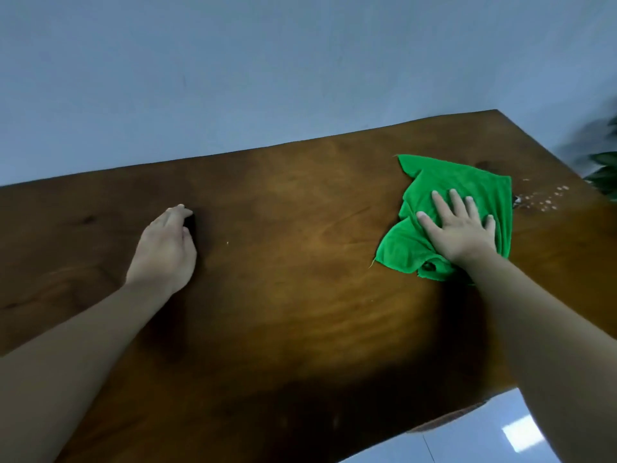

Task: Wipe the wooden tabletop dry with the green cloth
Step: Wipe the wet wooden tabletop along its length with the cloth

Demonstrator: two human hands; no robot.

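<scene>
Wooden tabletop (283, 262), bare across its centre; far edge meets a blue wall (233, 78), right edge near plant leaves (604, 168). Right hand (459, 228), 5 fingers spread flat, presses the crumpled green cloth (467, 182) near the right edge, just beside water droplets (544, 198). Left hand (165, 248) rests loosely curled, grasping nothing, well apart from the cloth.

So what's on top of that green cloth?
The right hand lies flat on the green cloth, fingers spread. The tabletop beneath the cloth is covered, so unseen.
</scene>
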